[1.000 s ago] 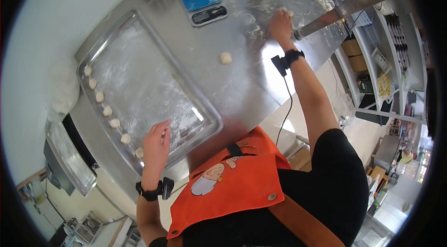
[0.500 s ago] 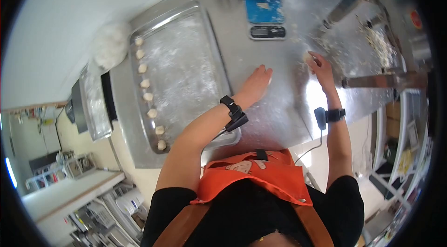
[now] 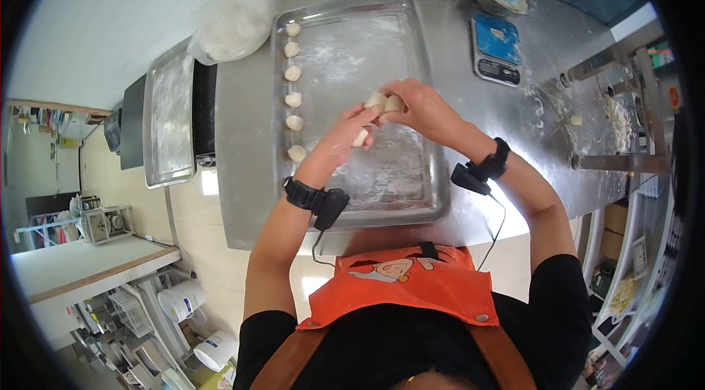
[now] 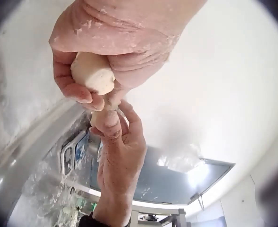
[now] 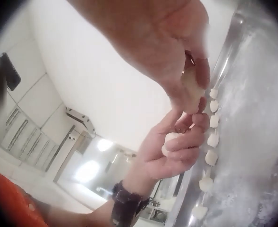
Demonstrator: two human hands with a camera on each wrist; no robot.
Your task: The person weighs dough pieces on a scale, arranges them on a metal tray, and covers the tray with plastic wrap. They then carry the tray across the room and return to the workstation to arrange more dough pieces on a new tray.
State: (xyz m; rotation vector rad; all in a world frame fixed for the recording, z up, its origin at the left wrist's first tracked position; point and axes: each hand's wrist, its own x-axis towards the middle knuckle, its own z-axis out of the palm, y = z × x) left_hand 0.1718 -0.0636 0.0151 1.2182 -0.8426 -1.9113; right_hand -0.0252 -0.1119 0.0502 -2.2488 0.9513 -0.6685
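**Dough over the tray**

Clamping one dough piece in curled left hand fingers, pinching a second piece between right hand fingers, just above the floured tray on the counter, beside a row of dough balls.

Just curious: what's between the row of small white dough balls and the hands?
Only the big steel tray's bare floured floor, in the head view.
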